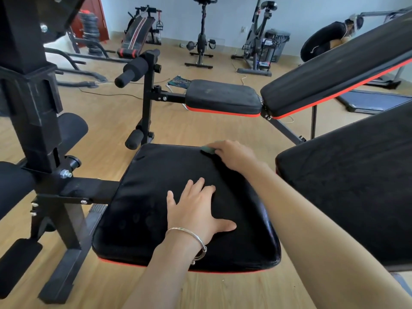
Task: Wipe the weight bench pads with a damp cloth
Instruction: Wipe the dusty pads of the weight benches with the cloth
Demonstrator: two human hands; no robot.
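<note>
Now the right hand (231, 153) grips the cloth (207, 150) at the seat pad's (156, 186) far edge, left hand (196, 210) flat nearer.

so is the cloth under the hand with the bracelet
No, the cloth is under the right hand at the pad's far edge; the left hand lies flat.

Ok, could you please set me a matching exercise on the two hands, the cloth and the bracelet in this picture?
Things:
1 left hand
2 right hand
3 cloth
4 bracelet

States:
A green, at the far edge of the seat pad
B silver, round a wrist
C flat on the seat pad, fingers spread
D curled over the cloth

Pairs: 1-C; 2-D; 3-A; 4-B.
</note>
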